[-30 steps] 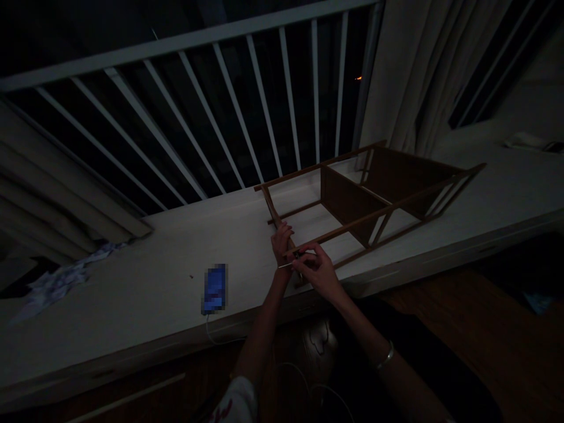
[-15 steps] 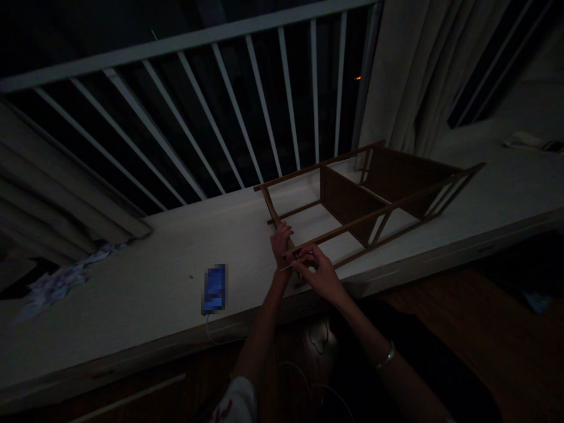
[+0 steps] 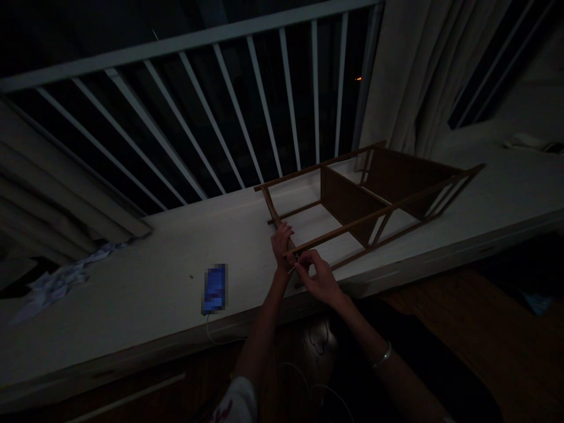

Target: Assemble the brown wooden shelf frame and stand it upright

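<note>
Closest, at the bottom edge, a white sleeve (image 3: 235,405) and a dark wood floor (image 3: 484,341). On the right wrist, a thin bracelet (image 3: 381,356). Next, the right hand (image 3: 318,276), fingers pressed together and pinching a thin metal tool (image 3: 291,268) at the near corner of the rack (image 3: 352,202). Just beside it, the left hand (image 3: 282,241), fingers close together and curled over the rack's end bar.

Under both hands, a long pale ledge (image 3: 132,282), wide and flat, running left to right across the dim room. Rack lying on its side on the ledge, right of the middle. Brown wood, with two flat boards between thin bars.

Left of the hands, a phone (image 3: 214,288) lit blue, flat on the ledge, with a cable (image 3: 211,333) hanging off the front edge. Far left, crumpled paper (image 3: 61,279).

Behind the ledge, slanting white bars (image 3: 220,117) with black night beyond. Pale curtains (image 3: 409,76) at both sides. Very little light anywhere.
</note>
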### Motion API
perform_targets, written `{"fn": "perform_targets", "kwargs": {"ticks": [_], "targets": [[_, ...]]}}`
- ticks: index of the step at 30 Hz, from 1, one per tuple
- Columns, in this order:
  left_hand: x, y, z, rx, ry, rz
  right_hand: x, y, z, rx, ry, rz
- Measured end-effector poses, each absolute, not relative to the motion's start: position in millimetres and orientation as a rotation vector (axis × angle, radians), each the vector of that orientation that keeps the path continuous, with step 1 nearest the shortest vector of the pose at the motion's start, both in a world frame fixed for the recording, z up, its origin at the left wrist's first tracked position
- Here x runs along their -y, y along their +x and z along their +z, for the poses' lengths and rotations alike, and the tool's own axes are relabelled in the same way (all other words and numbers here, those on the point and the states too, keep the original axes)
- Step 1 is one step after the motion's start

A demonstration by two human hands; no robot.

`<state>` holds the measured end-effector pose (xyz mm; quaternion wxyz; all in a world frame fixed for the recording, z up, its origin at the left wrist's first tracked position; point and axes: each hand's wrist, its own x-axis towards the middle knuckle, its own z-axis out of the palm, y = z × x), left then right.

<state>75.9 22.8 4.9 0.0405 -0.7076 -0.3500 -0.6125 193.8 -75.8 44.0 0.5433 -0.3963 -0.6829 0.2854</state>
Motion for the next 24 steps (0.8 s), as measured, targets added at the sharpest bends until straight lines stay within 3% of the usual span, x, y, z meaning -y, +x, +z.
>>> {"fn": "perform_targets", "kwargs": {"ticks": [24], "targets": [[-20.2, 76.5, 4.6, 1.132, -2.147, -1.857, 68.2, 199.5, 28.1, 1.794, -0.919, 0.370]]}}
